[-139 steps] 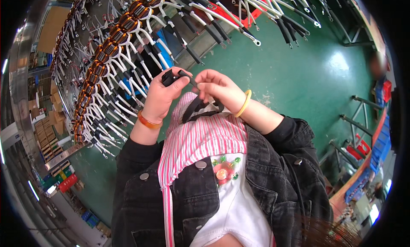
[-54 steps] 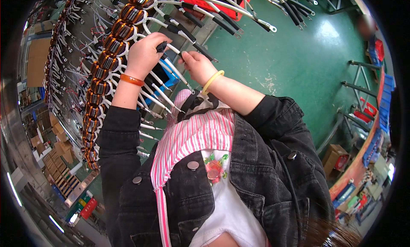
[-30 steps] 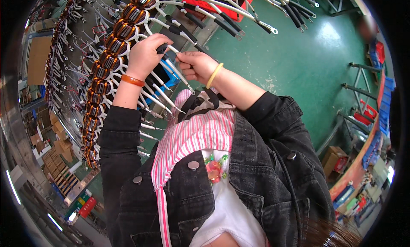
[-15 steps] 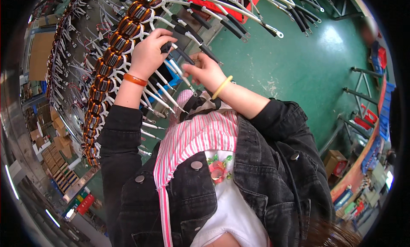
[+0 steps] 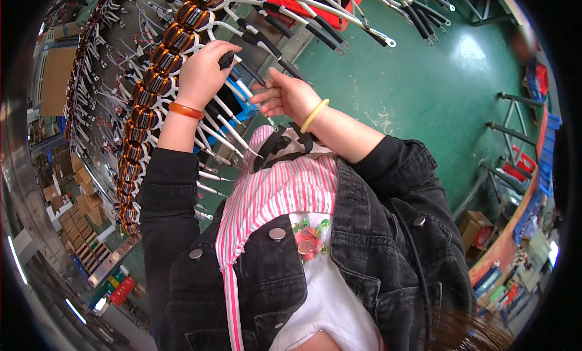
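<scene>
Currently my left grip (image 5: 205, 75) pinches short black tubing (image 5: 226, 60). My right grip (image 5: 294, 99) is spread beside a slim black sleeve (image 5: 249, 71).

Saw a glossy, scuffed green floor (image 5: 388, 96) and pale slatted wooden pallets (image 5: 80, 234) at lower left; noted, toward the right, blue plastic bins (image 5: 548, 148) and a brown cardboard box (image 5: 471, 229).
</scene>
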Action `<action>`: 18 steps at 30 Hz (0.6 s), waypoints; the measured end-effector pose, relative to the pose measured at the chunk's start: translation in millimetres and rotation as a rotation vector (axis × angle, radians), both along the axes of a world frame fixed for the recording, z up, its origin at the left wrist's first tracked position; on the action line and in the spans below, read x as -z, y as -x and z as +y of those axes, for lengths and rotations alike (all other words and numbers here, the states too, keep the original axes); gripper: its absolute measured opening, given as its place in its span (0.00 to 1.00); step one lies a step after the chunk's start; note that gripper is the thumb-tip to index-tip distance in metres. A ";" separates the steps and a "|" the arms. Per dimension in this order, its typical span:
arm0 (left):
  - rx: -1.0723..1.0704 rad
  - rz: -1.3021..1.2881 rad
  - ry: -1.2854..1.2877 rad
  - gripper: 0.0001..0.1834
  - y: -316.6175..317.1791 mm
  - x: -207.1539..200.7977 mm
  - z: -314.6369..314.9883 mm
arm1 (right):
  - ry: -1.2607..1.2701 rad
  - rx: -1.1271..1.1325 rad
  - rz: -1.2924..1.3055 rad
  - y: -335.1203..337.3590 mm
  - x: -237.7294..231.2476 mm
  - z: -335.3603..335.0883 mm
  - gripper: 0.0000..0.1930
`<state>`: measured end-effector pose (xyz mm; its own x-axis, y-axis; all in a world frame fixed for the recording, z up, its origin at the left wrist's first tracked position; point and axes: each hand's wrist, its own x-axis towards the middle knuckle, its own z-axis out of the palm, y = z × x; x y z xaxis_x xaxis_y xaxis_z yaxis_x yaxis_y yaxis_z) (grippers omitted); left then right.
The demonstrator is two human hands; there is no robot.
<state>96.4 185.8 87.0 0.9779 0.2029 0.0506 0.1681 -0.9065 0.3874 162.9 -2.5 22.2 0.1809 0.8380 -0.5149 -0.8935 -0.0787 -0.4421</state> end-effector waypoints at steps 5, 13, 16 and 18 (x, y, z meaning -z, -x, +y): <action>0.004 -0.016 -0.018 0.14 -1.4 0.1 -1.2 | -0.001 -0.069 -0.181 -3.5 4.1 8.0 0.18; -0.030 -0.004 -0.027 0.14 0.8 -3.7 -5.1 | -0.069 -0.085 0.036 -6.4 9.8 3.6 0.16; -0.022 -0.030 -0.043 0.14 0.7 1.0 -2.3 | -0.007 -0.037 -0.052 -1.9 4.8 1.9 0.16; -0.002 -0.061 -0.052 0.14 -0.1 2.2 -2.2 | 0.008 -0.046 -0.178 0.3 5.6 5.5 0.16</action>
